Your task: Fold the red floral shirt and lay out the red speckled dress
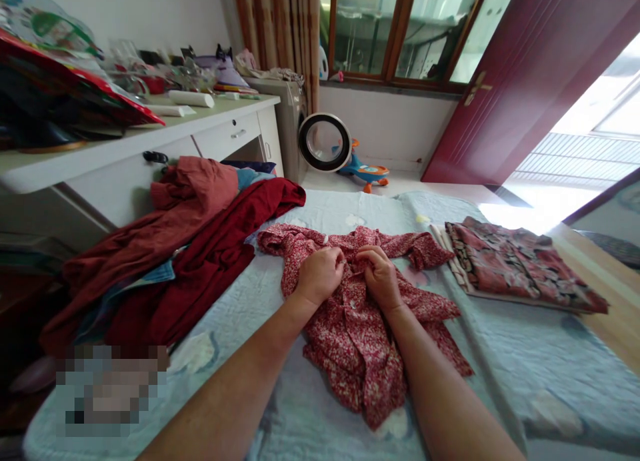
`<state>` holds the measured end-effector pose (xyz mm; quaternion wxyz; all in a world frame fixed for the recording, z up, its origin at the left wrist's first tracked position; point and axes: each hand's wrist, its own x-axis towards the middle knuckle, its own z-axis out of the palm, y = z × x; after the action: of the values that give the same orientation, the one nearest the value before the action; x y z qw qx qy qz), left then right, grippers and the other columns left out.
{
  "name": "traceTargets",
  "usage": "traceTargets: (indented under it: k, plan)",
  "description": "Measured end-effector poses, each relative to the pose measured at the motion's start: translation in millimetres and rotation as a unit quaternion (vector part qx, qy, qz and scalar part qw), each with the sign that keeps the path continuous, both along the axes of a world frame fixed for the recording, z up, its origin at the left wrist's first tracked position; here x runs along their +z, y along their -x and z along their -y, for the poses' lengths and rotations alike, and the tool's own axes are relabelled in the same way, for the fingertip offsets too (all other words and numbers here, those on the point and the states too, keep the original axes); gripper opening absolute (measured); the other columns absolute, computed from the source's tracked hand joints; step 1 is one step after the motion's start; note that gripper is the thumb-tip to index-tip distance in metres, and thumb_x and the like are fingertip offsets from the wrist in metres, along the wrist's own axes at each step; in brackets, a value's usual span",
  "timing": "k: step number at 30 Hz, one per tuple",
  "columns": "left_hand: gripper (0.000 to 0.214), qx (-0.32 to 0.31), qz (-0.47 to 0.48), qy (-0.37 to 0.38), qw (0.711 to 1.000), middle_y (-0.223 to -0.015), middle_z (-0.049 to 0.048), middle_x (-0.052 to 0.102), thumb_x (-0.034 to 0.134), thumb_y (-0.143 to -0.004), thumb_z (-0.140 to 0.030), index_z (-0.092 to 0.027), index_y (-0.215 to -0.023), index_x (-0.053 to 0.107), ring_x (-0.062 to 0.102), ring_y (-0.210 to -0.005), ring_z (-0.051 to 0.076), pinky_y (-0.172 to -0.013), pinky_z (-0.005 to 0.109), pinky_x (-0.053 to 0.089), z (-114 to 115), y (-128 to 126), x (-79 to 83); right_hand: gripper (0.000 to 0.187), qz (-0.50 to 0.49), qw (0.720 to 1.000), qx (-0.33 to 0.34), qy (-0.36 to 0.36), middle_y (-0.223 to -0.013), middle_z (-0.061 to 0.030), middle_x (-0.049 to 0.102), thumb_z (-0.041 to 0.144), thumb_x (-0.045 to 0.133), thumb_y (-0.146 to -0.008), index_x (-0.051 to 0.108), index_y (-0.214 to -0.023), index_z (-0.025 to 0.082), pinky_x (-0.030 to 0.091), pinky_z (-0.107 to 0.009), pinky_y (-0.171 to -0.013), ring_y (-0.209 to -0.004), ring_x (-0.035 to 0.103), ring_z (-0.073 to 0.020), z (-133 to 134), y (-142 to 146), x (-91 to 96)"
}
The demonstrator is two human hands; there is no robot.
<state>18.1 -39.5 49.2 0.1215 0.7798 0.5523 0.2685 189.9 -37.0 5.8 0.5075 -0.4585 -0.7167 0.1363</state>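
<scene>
A red garment with a small white floral print [357, 341] lies crumpled on the pale blue bedspread [500, 354] in front of me. My left hand [319, 273] is closed in a pinch on the cloth near its collar. My right hand [381, 274] grips the same cloth just beside it, fingers curled into the fabric. The two hands almost touch at the garment's upper middle.
A heap of dark red and rust clothes [165, 254] lies at the bed's left. A folded floral stack [520, 267] rests at the right. A cluttered white desk [150, 137] stands at the left. A washing machine [300, 131], a toy [367, 171] and a dark red door [530, 74] are beyond.
</scene>
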Motion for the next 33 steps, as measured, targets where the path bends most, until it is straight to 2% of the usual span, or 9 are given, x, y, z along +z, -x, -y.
traceTargets:
  k: [6, 11, 14, 19, 23, 28, 31, 33]
  plan:
    - [0.009, -0.019, 0.200, 0.039, 0.979, -0.085, 0.0031, 0.073, 0.060, -0.084, -0.017, -0.019, -0.087, 0.068, 0.067, -0.078, 0.018, -0.075, 0.029, 0.051, -0.5, -1.8, -12.2, 0.032, 0.009, 1.000, 0.023, 0.007, -0.092, -0.0050, 0.064, 0.005, 0.041, -0.079, 0.065, -0.089, 0.023, 0.048, -0.031, -0.086, -0.091, 0.061, -0.0186, 9.8, 12.0, 14.6]
    - [0.009, -0.009, 0.300, 0.043, 0.953, -0.089, 0.0032, 0.074, 0.060, -0.085, -0.018, -0.018, -0.090, 0.068, 0.069, -0.079, 0.017, -0.078, 0.029, 0.053, -4.4, 2.5, -17.9, 0.028, -0.004, 1.000, 0.020, 0.006, -0.089, -0.0040, 0.063, 0.006, 0.043, -0.080, 0.063, -0.092, 0.022, 0.047, -0.030, -0.083, -0.087, 0.059, -0.0188, 12.2, 17.1, 15.9]
    - [0.009, -0.020, 0.293, 0.028, 0.956, -0.088, 0.0031, 0.073, 0.060, -0.085, -0.017, -0.018, -0.090, 0.068, 0.068, -0.080, 0.016, -0.078, 0.028, 0.053, -5.2, 2.9, -16.8, 0.026, -0.004, 1.000, 0.013, -0.004, -0.088, -0.0039, 0.062, 0.006, 0.043, -0.080, 0.062, -0.089, 0.022, 0.047, -0.030, -0.082, -0.087, 0.059, -0.0188, 12.9, 18.5, 17.2]
    - [0.011, -0.042, 0.224, -0.051, 0.972, -0.090, 0.0031, 0.072, 0.061, -0.083, -0.011, -0.018, -0.088, 0.068, 0.066, -0.086, 0.017, -0.082, 0.029, 0.051, -2.4, 1.9, -14.5, 0.028, 0.005, 1.000, 0.021, -0.023, -0.089, -0.0039, 0.060, 0.004, 0.043, -0.079, 0.062, -0.088, 0.022, 0.047, -0.031, -0.083, -0.088, 0.058, -0.0183, 14.8, 21.3, 18.7]
    - [0.010, -0.032, 0.213, -0.073, 0.974, -0.091, 0.0033, 0.072, 0.061, -0.085, -0.012, -0.018, -0.089, 0.067, 0.066, -0.087, 0.017, -0.082, 0.029, 0.050, -1.9, 2.4, -15.5, 0.027, -0.013, 0.999, 0.012, -0.038, -0.087, -0.0032, 0.060, 0.004, 0.045, -0.078, 0.063, -0.088, 0.021, 0.047, -0.030, -0.080, -0.085, 0.058, -0.0178, 14.9, 20.7, 17.2]
    - [0.010, -0.012, 0.234, -0.065, 0.970, -0.090, 0.0024, 0.073, 0.062, -0.085, -0.013, -0.019, -0.090, 0.068, 0.067, -0.083, 0.017, -0.079, 0.028, 0.050, -4.1, 3.3, -18.8, 0.020, -0.067, 0.993, -0.087, -0.040, -0.085, -0.0025, 0.061, 0.009, 0.048, -0.080, 0.062, -0.087, 0.021, 0.046, -0.032, -0.081, -0.083, 0.057, -0.0185, 6.3, 4.7, 7.5]
    - [0.010, -0.011, 0.237, -0.063, 0.969, -0.091, 0.0026, 0.073, 0.062, -0.085, -0.013, -0.020, -0.090, 0.068, 0.067, -0.082, 0.016, -0.078, 0.027, 0.050, -4.6, 2.6, -20.0, 0.016, -0.115, 0.983, -0.142, -0.007, -0.086, -0.0026, 0.063, 0.014, 0.051, -0.081, 0.063, -0.087, 0.020, 0.045, -0.033, -0.083, -0.083, 0.058, -0.0188, -1.1, -7.0, -1.5]
    - [0.010, -0.013, 0.236, -0.062, 0.970, -0.091, 0.0028, 0.073, 0.062, -0.085, -0.013, -0.019, -0.090, 0.068, 0.067, -0.082, 0.016, -0.078, 0.028, 0.050, -4.8, 1.7, -20.5, 0.014, -0.135, 0.979, -0.154, 0.012, -0.086, -0.0027, 0.064, 0.017, 0.052, -0.081, 0.064, -0.087, 0.020, 0.045, -0.033, -0.084, -0.083, 0.059, -0.0190, -4.4, -11.3, -6.3]
